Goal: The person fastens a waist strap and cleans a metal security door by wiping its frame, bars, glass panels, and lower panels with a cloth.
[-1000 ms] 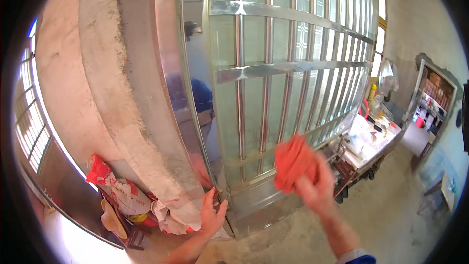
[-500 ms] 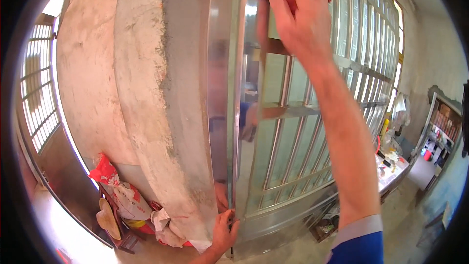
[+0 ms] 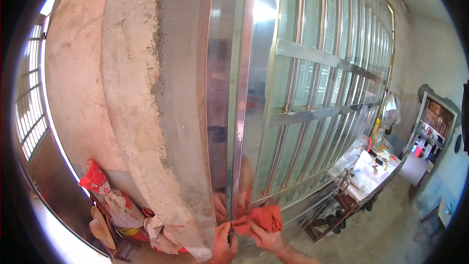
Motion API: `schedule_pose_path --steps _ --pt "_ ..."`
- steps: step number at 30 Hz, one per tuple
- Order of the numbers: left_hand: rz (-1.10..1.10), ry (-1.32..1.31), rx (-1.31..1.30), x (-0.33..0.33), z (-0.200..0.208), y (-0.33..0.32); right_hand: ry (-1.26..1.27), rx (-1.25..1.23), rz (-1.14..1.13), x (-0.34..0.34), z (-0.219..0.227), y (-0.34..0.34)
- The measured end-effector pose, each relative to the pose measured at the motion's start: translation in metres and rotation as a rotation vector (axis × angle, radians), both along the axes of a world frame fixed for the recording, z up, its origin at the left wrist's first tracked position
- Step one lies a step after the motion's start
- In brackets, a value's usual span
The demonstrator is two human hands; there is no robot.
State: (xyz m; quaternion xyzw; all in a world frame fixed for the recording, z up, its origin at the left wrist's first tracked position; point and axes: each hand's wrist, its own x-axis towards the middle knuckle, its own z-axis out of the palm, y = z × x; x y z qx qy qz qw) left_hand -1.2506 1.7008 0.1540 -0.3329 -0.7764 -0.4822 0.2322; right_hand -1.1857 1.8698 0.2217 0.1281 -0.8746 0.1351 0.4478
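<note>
While the right hand [image 3: 267,239] in our head view grips a crumpled red cloth [image 3: 268,218] between five and six o'clock, by the upright edge of the barred metal door [image 3: 328,58], the left hand [image 3: 223,246] sits just beside it near six, fingers bent; whether it grips, we cannot tell. We see a cluttered surface [image 3: 377,178] at four o'clock.
</note>
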Motion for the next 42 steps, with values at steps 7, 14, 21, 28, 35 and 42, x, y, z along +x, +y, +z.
schedule_pose_path --steps 7,14,21,28,35,42 --pt "-0.059 -0.098 0.031 0.006 -0.012 -0.008 0.026 0.019 -0.043 -0.007 0.030 0.004" --pt "-0.026 -0.155 -0.087 0.012 -0.022 -0.008 0.477 0.321 0.155 -0.038 0.244 0.022" --pt "0.009 -0.119 0.020 0.015 -0.017 0.006 0.907 0.424 0.244 -0.070 0.436 0.021" --pt "0.018 -0.171 0.019 0.009 -0.017 0.001 1.026 0.234 0.161 -0.088 0.555 0.004" --pt "-0.046 -0.198 -0.032 0.009 -0.008 -0.015 1.050 0.233 -0.032 -0.089 0.676 0.021" --pt "-0.040 -0.266 -0.096 0.000 -0.047 -0.016 0.887 0.117 -0.136 -0.080 0.754 -0.004"
